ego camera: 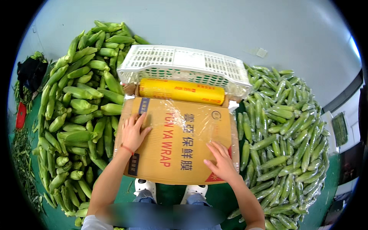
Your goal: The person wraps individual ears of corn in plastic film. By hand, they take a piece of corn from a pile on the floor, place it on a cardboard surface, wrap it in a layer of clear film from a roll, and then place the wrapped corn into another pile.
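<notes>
Before me lies a flat cardboard panel (pixel 172 135) that bears printed writing. A thin sheet of clear film (pixel 198 122) is spread over its upper part, glossy and wrinkled. My left hand (pixel 134 132) rests on the panel's left side, fingers apart. On the lower right of the panel, my right hand (pixel 221 161) lies palm down, thumb spread from the fingers. Neither hand visibly grips anything. Behind the panel's far edge sits a yellow roll of plastic wrap (pixel 181 91). A white plastic crate (pixel 187 59) stands tilted just beyond the roll.
Unwrapped corn ears in green husks (pixel 83 105) are heaped at my left. Film-wrapped corn ears (pixel 287 138) form another heap at my right. A red object (pixel 21 115) lies among loose husks at far left. A pale wall (pixel 218 26) rises behind; the floor (pixel 172 198) is green.
</notes>
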Tool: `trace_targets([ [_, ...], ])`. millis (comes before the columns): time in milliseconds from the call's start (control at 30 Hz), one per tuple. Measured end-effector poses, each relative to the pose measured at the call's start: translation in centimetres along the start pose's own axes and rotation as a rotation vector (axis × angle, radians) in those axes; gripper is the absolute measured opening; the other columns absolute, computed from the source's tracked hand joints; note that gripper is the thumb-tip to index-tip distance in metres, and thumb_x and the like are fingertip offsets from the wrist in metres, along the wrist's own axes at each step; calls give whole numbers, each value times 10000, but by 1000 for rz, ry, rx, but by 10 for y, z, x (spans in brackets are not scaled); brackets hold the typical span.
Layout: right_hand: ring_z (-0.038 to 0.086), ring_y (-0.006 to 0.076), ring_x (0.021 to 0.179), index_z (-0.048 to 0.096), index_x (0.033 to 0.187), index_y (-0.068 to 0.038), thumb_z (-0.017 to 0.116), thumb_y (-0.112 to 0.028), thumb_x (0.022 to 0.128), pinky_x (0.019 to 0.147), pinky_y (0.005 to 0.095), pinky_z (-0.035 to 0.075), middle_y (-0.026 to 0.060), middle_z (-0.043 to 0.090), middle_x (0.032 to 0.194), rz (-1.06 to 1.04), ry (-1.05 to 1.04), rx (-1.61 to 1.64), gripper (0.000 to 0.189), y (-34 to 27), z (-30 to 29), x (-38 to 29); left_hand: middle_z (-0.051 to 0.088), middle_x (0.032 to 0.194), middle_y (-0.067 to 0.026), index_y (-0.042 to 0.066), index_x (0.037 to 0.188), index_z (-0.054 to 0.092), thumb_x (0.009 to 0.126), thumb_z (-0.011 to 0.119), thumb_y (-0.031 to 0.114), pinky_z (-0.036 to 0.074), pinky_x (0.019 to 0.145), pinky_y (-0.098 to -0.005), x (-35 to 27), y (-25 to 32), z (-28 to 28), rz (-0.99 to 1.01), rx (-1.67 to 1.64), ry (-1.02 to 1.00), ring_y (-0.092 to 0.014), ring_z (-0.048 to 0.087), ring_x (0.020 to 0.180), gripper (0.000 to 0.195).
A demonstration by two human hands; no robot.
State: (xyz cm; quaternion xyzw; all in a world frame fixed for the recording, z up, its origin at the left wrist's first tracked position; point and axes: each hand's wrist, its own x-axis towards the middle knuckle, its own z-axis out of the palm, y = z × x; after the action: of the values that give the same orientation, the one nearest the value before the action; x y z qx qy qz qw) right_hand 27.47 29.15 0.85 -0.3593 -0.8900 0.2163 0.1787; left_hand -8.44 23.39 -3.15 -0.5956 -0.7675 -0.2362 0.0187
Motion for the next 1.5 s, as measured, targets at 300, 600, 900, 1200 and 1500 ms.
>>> trace_targets([
  [300, 482, 333, 1142, 545, 1296, -100, 662, -271, 865, 979, 428, 399, 119, 562, 1267, 76, 9, -70, 478, 27, 28, 55, 581, 780, -141, 29, 948, 473, 956, 507, 76, 485, 643, -376, 63, -23, -4, 122, -418, -30, -299, 568, 683, 59],
  [600, 612, 173, 858, 549, 1122, -2, 509, -171, 997, 753, 297, 490, 81, 626, 962, 404, 48, 784, 213, 44, 13, 41, 544, 765, -76, 31, 955, 511, 869, 580, 4, 485, 678, -308, 16, -45, -98, 75, -461, -186, -169, 553, 722, 114],
  [900, 604, 213, 931, 579, 1127, -19, 703, -90, 831, 824, 332, 493, 107, 597, 1045, 281, 58, 301, 330, 4, -5, -29, 604, 839, -143, 18, 938, 547, 875, 613, 16, 500, 673, -362, -42, 4, -95, 115, -520, 34, -333, 620, 767, 91],
  [1200, 591, 312, 923, 664, 1005, -72, 672, -134, 854, 788, 412, 494, 98, 584, 995, 37, 189, -179, 163, 8, 41, 87, 582, 763, -74, -1, 926, 533, 911, 583, -13, 478, 635, -270, 8, 21, -121, 117, -627, 50, -141, 573, 679, 53],
  [1500, 633, 148, 680, 604, 898, 0, 548, -127, 955, 653, 274, 498, 73, 678, 770, 309, -248, 305, 150, -19, -63, -16, 593, 739, -99, 60, 875, 563, 801, 663, 49, 510, 610, -367, -75, -11, -135, 496, -334, -77, -286, 611, 653, 125],
])
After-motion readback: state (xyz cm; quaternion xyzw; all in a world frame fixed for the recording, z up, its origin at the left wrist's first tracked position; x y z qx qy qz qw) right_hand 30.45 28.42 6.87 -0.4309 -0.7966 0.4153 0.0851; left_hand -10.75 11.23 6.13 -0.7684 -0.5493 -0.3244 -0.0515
